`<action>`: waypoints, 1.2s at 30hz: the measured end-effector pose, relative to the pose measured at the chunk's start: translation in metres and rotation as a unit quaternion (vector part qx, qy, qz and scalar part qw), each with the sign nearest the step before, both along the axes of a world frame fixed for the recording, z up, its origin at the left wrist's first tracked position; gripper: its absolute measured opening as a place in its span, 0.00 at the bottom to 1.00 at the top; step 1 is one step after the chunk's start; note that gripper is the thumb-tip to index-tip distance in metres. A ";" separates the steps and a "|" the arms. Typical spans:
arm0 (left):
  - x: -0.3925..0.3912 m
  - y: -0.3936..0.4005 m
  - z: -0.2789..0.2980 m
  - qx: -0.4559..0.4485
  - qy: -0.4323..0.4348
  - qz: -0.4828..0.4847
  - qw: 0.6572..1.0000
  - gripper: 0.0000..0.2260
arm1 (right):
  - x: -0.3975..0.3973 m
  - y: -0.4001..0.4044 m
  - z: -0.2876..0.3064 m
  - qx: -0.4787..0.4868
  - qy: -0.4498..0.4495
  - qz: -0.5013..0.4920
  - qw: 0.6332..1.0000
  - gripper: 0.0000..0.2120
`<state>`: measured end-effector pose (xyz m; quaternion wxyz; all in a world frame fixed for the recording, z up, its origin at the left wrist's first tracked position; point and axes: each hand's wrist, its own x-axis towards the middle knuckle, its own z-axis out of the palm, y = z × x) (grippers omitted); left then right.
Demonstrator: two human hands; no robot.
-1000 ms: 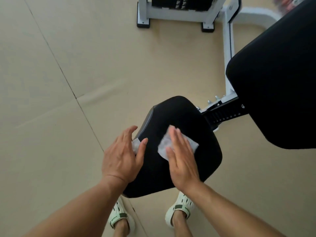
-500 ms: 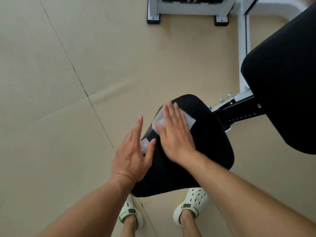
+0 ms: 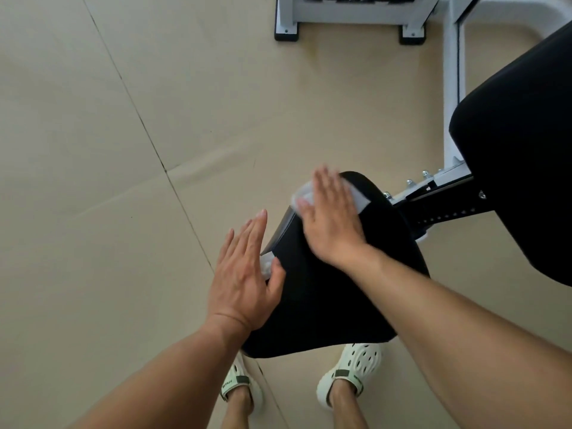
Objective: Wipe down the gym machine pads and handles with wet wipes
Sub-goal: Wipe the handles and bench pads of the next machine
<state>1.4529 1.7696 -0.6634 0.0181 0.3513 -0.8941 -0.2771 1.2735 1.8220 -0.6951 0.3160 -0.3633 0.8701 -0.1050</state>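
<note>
Two hands work on one black seat pad (image 3: 334, 289), seen from my head camera looking straight down. The seat pad is my landmark.

My right hand (image 3: 332, 218) lies flat on the pad's far end, fingers (image 3: 325, 184) straight and together, pressing a white wet wipe (image 3: 301, 195) against the vinyl. The wipe's corners show past my fingertips, at the pad's far edge and toward the black adjustment bar (image 3: 445, 212). The hand is slightly blurred.

My left hand (image 3: 244, 274) rests against the pad's left side wall, fingers straight, thumb on the pad's top edge. A second small wipe (image 3: 266, 266) peeks out between thumb and palm; I cannot tell how firmly it is held.

Beyond the pad's right end the adjustment bar joins a white frame (image 3: 453, 97), with the larger black back pad (image 3: 520, 168) over it. My feet in pale clogs (image 3: 353, 373) stand just below the pad's near end on the tan floor (image 3: 123, 212).

Likely risks: the right wipe sits at the very edge, so another push outward could slide it off onto the floor. The left wipe could slip out if my flat palm lifts away. The pad's near half might get missed.
</note>
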 end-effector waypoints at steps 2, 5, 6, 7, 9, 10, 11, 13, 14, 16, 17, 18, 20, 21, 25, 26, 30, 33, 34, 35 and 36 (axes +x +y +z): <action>0.000 0.000 0.000 -0.005 -0.001 -0.006 1.000 0.32 | 0.040 0.024 0.016 -0.076 -0.013 0.089 0.993 0.32; -0.001 0.001 0.002 0.003 -0.006 0.000 1.000 0.33 | 0.059 0.058 0.024 -0.103 -0.036 0.134 0.985 0.31; -0.001 0.001 0.002 0.002 -0.005 0.000 1.000 0.33 | 0.051 0.058 0.022 -0.092 -0.034 0.119 0.988 0.31; -0.002 0.001 0.003 -0.003 -0.004 0.000 1.000 0.34 | 0.040 0.052 0.017 -0.078 -0.020 0.092 0.992 0.31; -0.003 0.000 0.002 -0.018 -0.006 0.003 1.000 0.35 | 0.013 0.025 0.006 -0.039 0.008 0.031 0.999 0.31; -0.002 0.001 0.003 -0.021 -0.008 0.006 1.000 0.35 | -0.001 0.008 0.001 -0.016 0.010 0.011 1.000 0.30; -0.002 0.001 0.004 -0.021 -0.009 0.010 1.000 0.35 | -0.013 -0.008 -0.003 0.007 0.006 0.006 1.000 0.29; -0.002 0.002 0.006 -0.018 -0.004 0.014 1.000 0.36 | -0.024 -0.034 -0.005 0.029 0.003 0.040 0.999 0.24; -0.002 0.002 0.007 -0.017 -0.002 0.014 1.000 0.36 | -0.022 -0.040 -0.003 0.027 0.010 0.072 0.997 0.21; -0.001 0.002 0.006 -0.011 0.002 0.014 1.000 0.37 | -0.005 -0.037 0.006 -0.003 0.044 0.146 0.988 0.19; 0.000 0.002 0.005 -0.008 0.004 0.014 1.000 0.37 | 0.008 -0.028 0.011 -0.037 0.052 0.179 0.982 0.19; 0.001 0.001 0.004 -0.004 0.006 0.013 1.000 0.38 | 0.020 -0.016 0.016 -0.080 0.043 0.203 0.975 0.20; 0.001 0.001 0.002 0.005 0.009 0.011 1.000 0.38 | 0.038 0.009 0.027 -0.137 -0.021 0.227 0.964 0.22; 0.001 0.001 0.002 0.009 0.012 0.011 1.000 0.37 | 0.041 0.017 0.029 -0.147 -0.042 0.235 0.960 0.22; 0.001 -0.002 0.001 0.012 0.026 -0.015 0.999 0.36 | 0.015 0.018 0.013 -0.098 0.008 0.204 0.974 0.27; 0.001 -0.002 0.001 0.009 0.024 -0.030 0.999 0.36 | 0.001 0.014 0.006 -0.072 0.017 0.155 0.985 0.27; 0.000 -0.002 0.001 -0.019 0.001 -0.081 0.997 0.34 | -0.044 0.021 -0.016 -0.001 0.035 -0.001 0.999 0.27; 0.001 -0.004 -0.001 -0.029 -0.008 -0.083 0.996 0.33 | -0.029 0.054 -0.020 0.033 0.044 -0.119 0.991 0.28; 0.002 -0.004 -0.002 -0.029 -0.009 -0.082 0.996 0.33 | -0.018 0.069 -0.019 0.046 0.045 -0.172 0.983 0.28; 0.002 -0.004 -0.002 -0.028 -0.012 -0.081 0.996 0.32 | -0.007 0.083 -0.017 0.055 0.043 -0.229 0.971 0.28; 0.002 -0.004 -0.002 -0.026 -0.014 -0.079 0.996 0.32 | 0.007 0.097 -0.015 0.061 0.040 -0.281 0.957 0.28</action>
